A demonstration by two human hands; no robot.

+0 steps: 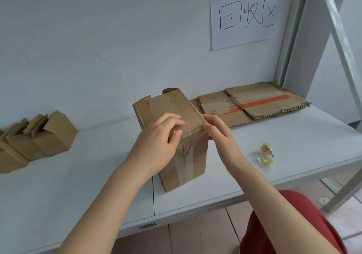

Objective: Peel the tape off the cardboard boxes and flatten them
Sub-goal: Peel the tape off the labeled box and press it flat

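Tape (185, 163) runs down the cardboard box's (198, 155) near face, just below my left hand (156, 138), fingers curled on its top end; my right hand (217, 132) pinches the box's right edge.

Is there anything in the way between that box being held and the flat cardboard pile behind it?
Nothing visible. The box, held by the left hand and right hand, stands just in front of the flattened pile; the tape scraps lie off to the right.
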